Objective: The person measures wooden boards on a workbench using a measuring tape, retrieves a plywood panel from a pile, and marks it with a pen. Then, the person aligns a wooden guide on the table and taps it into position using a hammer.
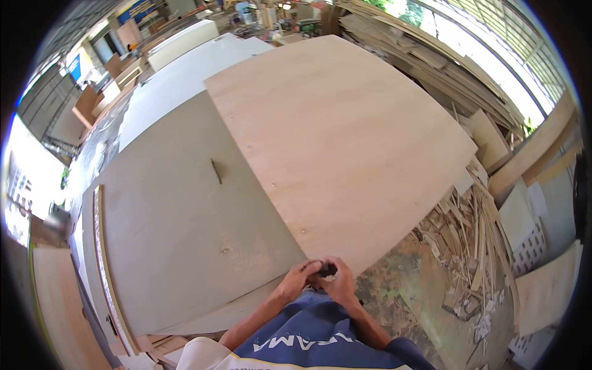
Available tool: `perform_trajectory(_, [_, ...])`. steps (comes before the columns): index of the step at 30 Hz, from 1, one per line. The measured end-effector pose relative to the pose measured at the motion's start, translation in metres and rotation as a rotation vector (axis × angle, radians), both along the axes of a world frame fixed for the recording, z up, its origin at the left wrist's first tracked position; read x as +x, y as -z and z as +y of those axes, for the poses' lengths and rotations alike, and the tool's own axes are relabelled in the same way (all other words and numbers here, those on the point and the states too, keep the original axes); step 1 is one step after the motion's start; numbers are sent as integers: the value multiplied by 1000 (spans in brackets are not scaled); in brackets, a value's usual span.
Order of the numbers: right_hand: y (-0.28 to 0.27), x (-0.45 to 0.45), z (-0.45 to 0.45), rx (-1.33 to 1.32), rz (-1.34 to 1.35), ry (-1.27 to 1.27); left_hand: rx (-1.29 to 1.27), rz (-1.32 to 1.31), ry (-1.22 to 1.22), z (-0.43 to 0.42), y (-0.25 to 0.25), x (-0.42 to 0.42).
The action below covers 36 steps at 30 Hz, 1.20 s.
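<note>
My left hand [301, 279] and my right hand [340, 285] meet close in front of my body, at the near edge of the boards. Both have their fingers curled around a small dark object [327, 269]; its kind is too small and too covered to make out. Just beyond them lies a large pale plywood sheet [345, 135], partly over a grey-brown board [179, 228]. A thin dark stick-like piece [216, 171] rests on the grey-brown board.
A long narrow strip [106, 271] lies along the board's left side. Wood offcuts [472, 240] litter the floor at right, below stacked panels [425, 61]. White sheets [179, 80] extend behind the boards at left.
</note>
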State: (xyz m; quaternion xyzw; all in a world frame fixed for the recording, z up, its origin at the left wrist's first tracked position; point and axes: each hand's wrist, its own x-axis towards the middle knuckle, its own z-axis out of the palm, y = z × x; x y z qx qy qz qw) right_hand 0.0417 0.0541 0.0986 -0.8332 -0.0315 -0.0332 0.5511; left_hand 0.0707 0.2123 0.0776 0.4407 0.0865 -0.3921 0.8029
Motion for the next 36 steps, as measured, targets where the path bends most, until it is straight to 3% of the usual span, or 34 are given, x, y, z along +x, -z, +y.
perform_trajectory(1, [-3, -3, -5, 62, 105, 210, 0, 9, 24, -14, -6, 1])
perform_trajectory(2, [6, -3, -12, -17, 29, 268, -113, 91, -82, -30, -13, 2])
perform_trajectory(3, [5, -4, -20, -19, 35, 290, -224, 174, -189, -44, -17, 3])
perform_trajectory(5, [-1, -2, -36, -360, -156, 189, -214, 176, -77, -60, -3, 1])
perform_trajectory(8, [9, -1, -54, -316, -140, 230, -163, 211, -54, -81, -1, 1])
perform_trajectory(10, [21, -2, -65, -259, -128, 235, 177, 144, 92, -88, -21, 0])
perform_trajectory(11, [26, -5, -72, -170, -80, 215, 178, 145, 91, -87, -23, 2])
perform_trajectory(13, [26, -8, -81, -74, -41, 192, 779, -574, 317, -82, -27, 10])
perform_trajectory(14, [23, -10, -85, -50, -1, 139, 876, -711, 215, -81, -23, 12])
perform_trajectory(15, [19, -13, -88, -27, 40, 85, 882, -713, 209, -81, -22, 15])
perform_trajectory(17, [16, -13, -85, -4, 64, 56, 406, -450, 295, -79, -26, 24])
perform_trajectory(22, [23, -15, -82, 158, -55, 155, 216, -327, 247, -86, 3, 34])
perform_trajectory(26, [22, -37, -90, 45, 12, 225, 270, -317, 293, -85, 8, 46])
perform_trajectory(28, [29, -60, -102, -118, 133, 296, 135, -348, 214, -80, 7, 64])
perform_trajectory(30, [27, -90, -114, -155, 220, 395, 105, -257, 94, -65, -2, 93])
perform_trajectory(34, [67, -205, -166, -236, 547, 492, 324, -379, -237, -2, 1, 200])
perform_trajectory(36, [86, -275, -189, -23, 647, 578, 416, -380, -401, 43, 13, 267])
